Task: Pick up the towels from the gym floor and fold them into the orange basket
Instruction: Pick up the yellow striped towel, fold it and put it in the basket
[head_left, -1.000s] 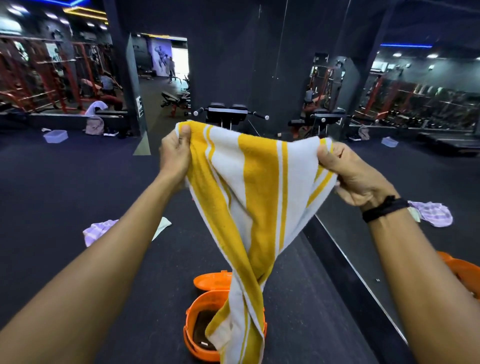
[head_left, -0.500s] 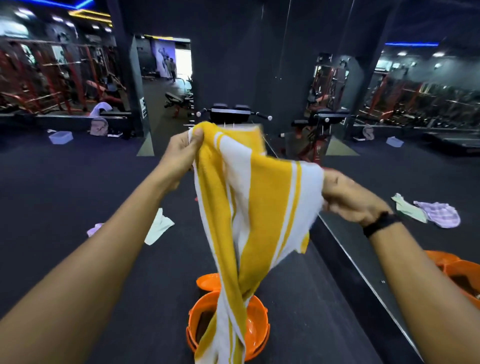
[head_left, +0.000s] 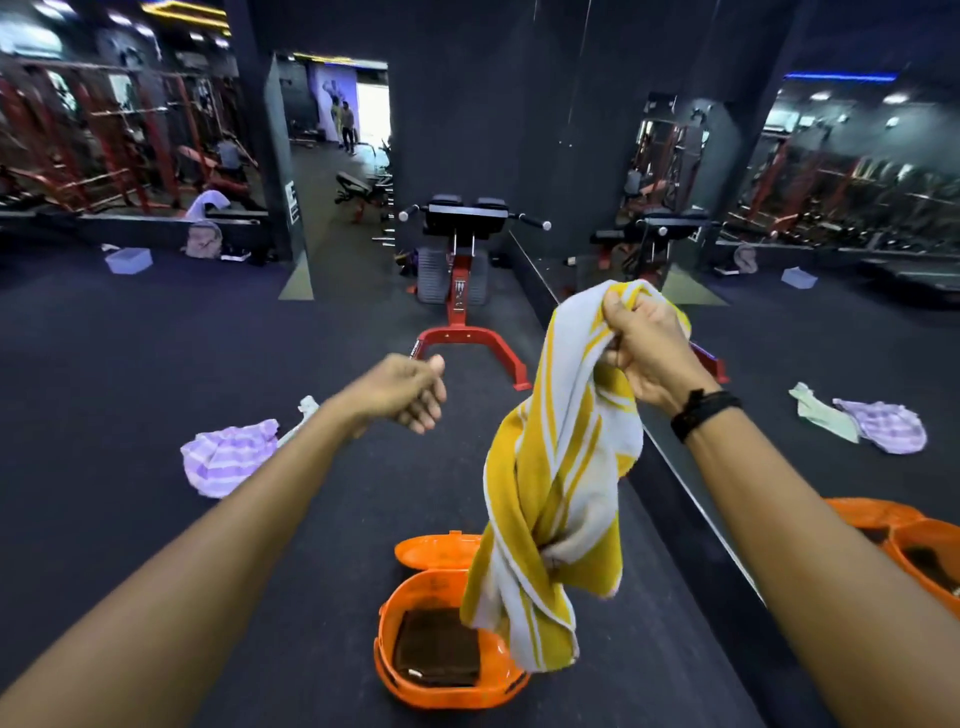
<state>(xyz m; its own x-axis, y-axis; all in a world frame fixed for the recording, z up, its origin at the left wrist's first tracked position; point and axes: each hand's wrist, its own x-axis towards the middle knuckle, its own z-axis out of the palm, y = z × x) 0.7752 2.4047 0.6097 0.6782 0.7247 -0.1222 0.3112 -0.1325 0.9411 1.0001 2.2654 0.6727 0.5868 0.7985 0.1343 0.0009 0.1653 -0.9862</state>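
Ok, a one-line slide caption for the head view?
Right hand grips a yellow striped towel above the orange basket; left hand free.

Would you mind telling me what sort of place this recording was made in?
Most likely a gym: a red-framed exercise bench stands on dark rubber flooring, red weight racks line the left side, and a wall mirror runs along the right.

head | single view | faces forward-down | gym floor (head_left: 156, 364) close below

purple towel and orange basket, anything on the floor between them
Head view: only bare dark floor between the purple towel and the orange basket; the left forearm crosses above it.
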